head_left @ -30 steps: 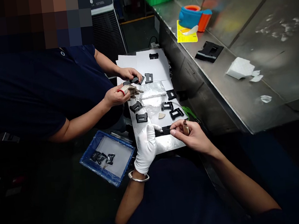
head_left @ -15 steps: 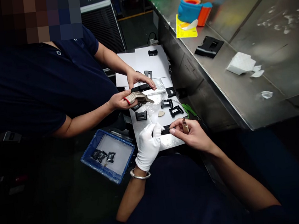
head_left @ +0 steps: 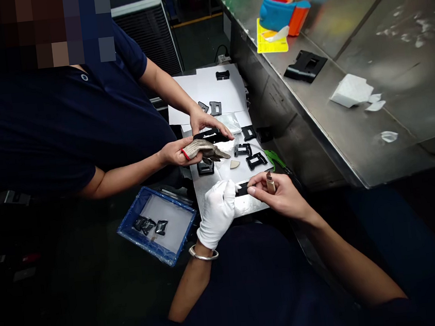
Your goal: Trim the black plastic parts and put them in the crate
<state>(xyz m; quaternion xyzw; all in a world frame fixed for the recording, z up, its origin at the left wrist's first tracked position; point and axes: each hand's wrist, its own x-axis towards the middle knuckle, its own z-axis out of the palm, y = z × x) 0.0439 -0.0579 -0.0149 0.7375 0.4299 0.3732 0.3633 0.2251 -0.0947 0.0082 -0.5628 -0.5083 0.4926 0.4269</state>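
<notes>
My left hand [head_left: 218, 209], in a white glove with a metal bangle at the wrist, is closed on the left end of a small black part [head_left: 242, 189]. The bare fingers of my right hand [head_left: 278, 193] pinch the right end of that part. A brownish tool [head_left: 270, 183], perhaps a cutter, is also held in my right hand, upright against the fingers. Just beyond my hands lie black frame-like parts [head_left: 256, 161] and a beige wedge [head_left: 235, 164] on the white-covered table.
Across the table [head_left: 204, 185], a person's hands [head_left: 208, 125] hold a black part and a greyish glove [head_left: 200, 148]. A blue bin [head_left: 131, 231] with several black parts sits at the left. A steel counter [head_left: 325, 120] runs along the right, with a blue-orange tape dispenser [head_left: 277, 14].
The other person's hands, with the black part and glove, have shifted slightly right and toward me. My hands keep nearly the same place and hold.
</notes>
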